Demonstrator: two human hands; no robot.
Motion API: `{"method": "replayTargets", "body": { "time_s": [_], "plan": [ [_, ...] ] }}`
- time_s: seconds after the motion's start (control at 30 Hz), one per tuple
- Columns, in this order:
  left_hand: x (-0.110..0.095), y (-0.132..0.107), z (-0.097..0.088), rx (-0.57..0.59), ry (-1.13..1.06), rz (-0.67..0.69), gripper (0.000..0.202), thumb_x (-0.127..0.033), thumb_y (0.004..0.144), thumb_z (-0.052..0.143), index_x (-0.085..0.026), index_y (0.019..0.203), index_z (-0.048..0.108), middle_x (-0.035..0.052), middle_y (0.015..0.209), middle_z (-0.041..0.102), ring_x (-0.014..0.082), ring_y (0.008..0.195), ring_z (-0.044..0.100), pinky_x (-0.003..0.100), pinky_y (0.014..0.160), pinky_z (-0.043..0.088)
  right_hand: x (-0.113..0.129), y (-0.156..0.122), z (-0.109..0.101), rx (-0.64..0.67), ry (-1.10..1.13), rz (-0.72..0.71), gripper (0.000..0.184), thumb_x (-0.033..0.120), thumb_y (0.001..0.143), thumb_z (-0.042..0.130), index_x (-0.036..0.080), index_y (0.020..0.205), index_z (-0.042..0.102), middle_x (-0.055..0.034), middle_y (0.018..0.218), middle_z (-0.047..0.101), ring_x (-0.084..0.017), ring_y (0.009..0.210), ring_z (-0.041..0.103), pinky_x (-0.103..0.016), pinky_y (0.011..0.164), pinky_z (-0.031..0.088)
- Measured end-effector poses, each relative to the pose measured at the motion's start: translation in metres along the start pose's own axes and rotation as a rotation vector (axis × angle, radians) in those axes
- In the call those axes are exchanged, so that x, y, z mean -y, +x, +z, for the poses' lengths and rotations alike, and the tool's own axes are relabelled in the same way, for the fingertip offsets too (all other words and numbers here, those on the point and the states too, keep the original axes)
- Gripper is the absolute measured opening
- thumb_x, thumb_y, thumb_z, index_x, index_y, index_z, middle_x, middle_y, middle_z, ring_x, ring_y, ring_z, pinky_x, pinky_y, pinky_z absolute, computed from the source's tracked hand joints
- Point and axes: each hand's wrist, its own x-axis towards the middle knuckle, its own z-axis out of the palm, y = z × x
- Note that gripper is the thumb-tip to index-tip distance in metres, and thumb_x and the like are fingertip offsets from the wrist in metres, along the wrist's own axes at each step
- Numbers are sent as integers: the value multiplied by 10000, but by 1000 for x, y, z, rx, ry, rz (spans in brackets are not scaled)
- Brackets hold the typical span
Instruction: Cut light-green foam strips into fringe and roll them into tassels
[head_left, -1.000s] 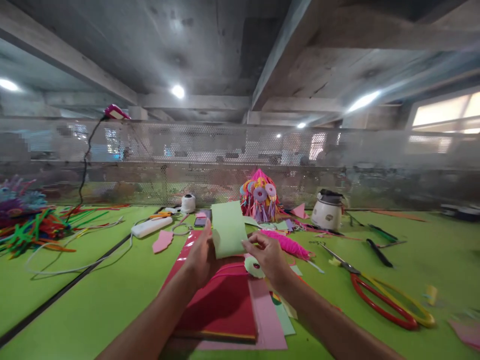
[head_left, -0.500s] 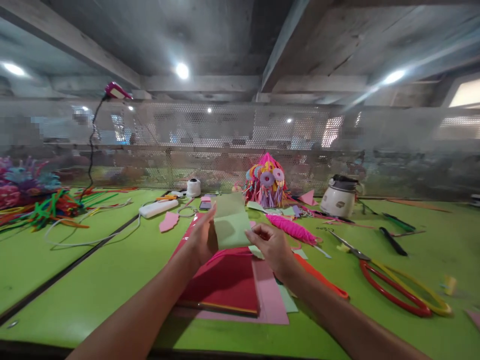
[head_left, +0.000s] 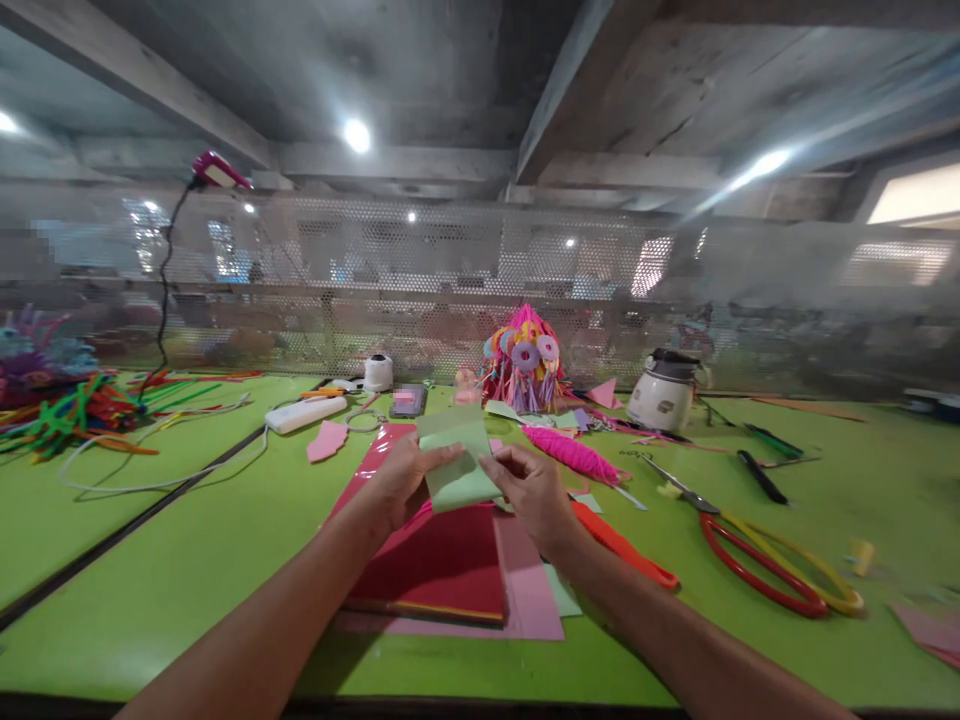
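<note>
A pale green sheet of paper (head_left: 457, 462) is held between both hands above a stack of red and pink paper (head_left: 450, 560) on the green table (head_left: 187, 560). My left hand (head_left: 401, 482) grips its left edge, thumb on top. My right hand (head_left: 534, 490) pinches its right edge with closed fingers. The sheet lies tilted back, low over the stack.
Large scissors with red and yellow handles (head_left: 757, 565) lie to the right. A pink fuzzy tassel (head_left: 574, 455), a colourful tasselled ornament (head_left: 525, 365), a white pot (head_left: 661, 398), a phone (head_left: 409, 401), a white power strip (head_left: 304, 412) and piled pipe cleaners (head_left: 67, 415) surround the work. Mesh fencing runs behind.
The green sheet has come down from nearly upright to tilted flat and lower over the red stack. Both hands kept their hold and drew closer to me.
</note>
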Motion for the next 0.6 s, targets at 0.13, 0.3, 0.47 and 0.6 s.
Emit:
{"method": "replayTargets", "body": {
  "time_s": [0.13, 0.3, 0.47, 0.6],
  "plan": [
    [-1, -1, 2, -24, -32, -28, 448, -157, 634, 713, -128, 1062, 584, 96, 846, 701, 200, 653, 657, 332, 637, 529, 2, 2, -1, -78, -24, -66, 220, 335, 739, 611, 161, 607, 589, 0, 645, 506, -124, 606, 472, -224, 538, 386],
    [4, -1, 4, -19, -60, -14, 415, -156, 634, 712, -116, 1032, 601, 108, 871, 699, 212, 696, 655, 327, 652, 524, 5, 5, -5, -136, -2, -65, 214, 321, 721, 611, 167, 580, 563, -13, 673, 528, -135, 632, 497, -231, 561, 409],
    [9, 0, 5, -40, -31, -8, 355, -182, 631, 724, -120, 965, 620, 96, 849, 697, 194, 683, 644, 326, 659, 523, 4, 5, -5, -111, -45, -25, 237, 353, 715, 610, 170, 577, 549, 28, 536, 452, -103, 501, 402, -221, 473, 345],
    [8, -1, 8, -53, -18, -36, 295, -195, 627, 729, -116, 892, 628, 95, 821, 696, 186, 665, 639, 329, 658, 522, 4, 4, -5, -114, -108, -50, 229, 347, 724, 604, 167, 588, 564, 25, 550, 469, -106, 514, 408, -223, 476, 325]
  ]
}}
